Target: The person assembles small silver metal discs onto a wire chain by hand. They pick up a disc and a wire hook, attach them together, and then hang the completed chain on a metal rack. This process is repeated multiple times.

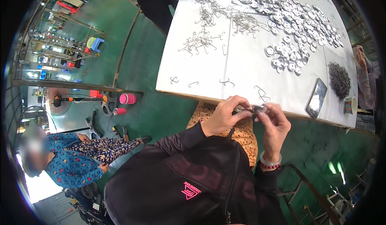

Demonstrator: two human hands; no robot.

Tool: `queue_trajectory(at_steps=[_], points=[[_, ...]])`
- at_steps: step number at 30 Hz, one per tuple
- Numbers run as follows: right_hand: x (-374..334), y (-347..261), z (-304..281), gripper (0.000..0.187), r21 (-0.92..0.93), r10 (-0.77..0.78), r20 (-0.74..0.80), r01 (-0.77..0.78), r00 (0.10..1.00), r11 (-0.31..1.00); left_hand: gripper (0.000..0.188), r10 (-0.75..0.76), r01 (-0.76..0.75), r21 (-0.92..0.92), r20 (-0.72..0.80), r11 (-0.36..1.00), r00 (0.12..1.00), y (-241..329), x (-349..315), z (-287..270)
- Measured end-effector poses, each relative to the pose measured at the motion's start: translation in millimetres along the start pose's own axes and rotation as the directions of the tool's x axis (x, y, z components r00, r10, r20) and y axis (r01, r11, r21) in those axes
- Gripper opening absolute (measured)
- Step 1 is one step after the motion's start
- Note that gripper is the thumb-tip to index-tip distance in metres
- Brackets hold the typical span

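Note:
Just off the table's near edge, my left hand (227,115) and my right hand (275,123) meet with fingers pinched together. Between them is a small shiny metal part (258,108), mostly covered by the fingertips. Its full shape cannot be made out. Several bent wire hooks (260,93) lie on the table right beyond my hands, with another bent wire (227,82) a little to the left. Farther off, loose wire hooks (200,42) are spread in piles. A large heap of small rounded, shiny metal pieces (285,18) covers the far middle and right.
The white-covered table (189,68) ends just before my body. A phone (317,98), a dark tangle of small metal pieces (339,80) and a cup (350,105) occupy its right side. People stand at the far left and right edges; another person (76,156) sits at left.

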State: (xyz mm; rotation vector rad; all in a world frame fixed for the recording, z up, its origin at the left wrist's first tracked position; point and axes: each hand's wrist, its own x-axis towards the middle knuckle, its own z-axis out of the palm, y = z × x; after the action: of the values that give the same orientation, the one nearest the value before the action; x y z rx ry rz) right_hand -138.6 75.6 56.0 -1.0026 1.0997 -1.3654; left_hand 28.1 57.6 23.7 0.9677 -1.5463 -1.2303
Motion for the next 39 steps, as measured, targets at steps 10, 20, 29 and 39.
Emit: queue_trajectory(at_steps=[10,20,29,39], points=[[-13.8,-14.8,10.2,0.017,0.047,0.092,0.055,-0.094,0.994,0.994,0.026,-0.015,0.232,0.869,-0.251,0.437,0.968,-73.4,128.9,-100.4],[-24.0,-20.7,13.9,0.017,0.040,-0.005,0.089,0.002,0.996,0.999,0.011,0.127,0.079,0.910,-0.142,0.407,0.982,-101.1,122.2,-95.1],[-35.3,-17.1,20.5,0.018,0.007,-0.022,0.047,0.021,0.999,1.000,0.016,0.009,-0.021,0.335,0.037,0.942,0.999,-10.1,74.1,-67.8],[-36.2,-13.4,22.4,0.020,-0.225,0.020,-0.091,-0.040,0.996,0.974,0.012,-0.032,0.035,-0.010,0.250,0.999,0.968,64.8,13.0,-34.8]])
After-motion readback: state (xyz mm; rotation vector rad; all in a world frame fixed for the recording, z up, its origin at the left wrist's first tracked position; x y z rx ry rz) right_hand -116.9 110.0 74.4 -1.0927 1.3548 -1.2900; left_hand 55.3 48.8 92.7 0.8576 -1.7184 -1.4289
